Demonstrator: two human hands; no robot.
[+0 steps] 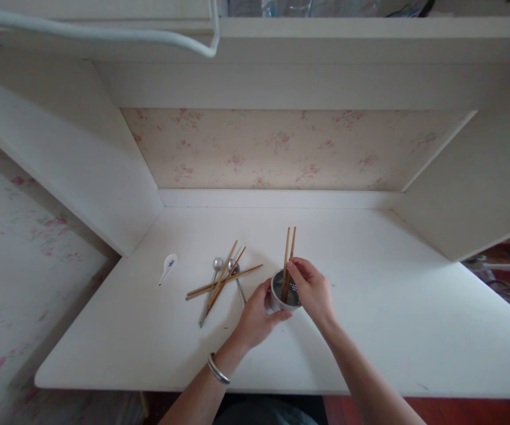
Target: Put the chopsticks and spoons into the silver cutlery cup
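A round metal utensil holder (277, 304) with small holes in its wall stands near the front of the white desk. My left hand (257, 316) is wrapped around its left side. Two wooden chopsticks (287, 254) stand upright with their lower ends inside the holder. The fingers of my right hand (312, 289) pinch them just above the rim. To the left of my left hand lies a loose pile of wooden chopsticks (226, 280), crossing over several metal spoons (217, 264).
A white soup spoon (169, 267) with a blue mark lies apart at the left. Side panels (73, 141) bound the desk (370, 330), and a shelf (326, 50) overhangs it. A pale cable or rod (104, 34) runs across the upper left.
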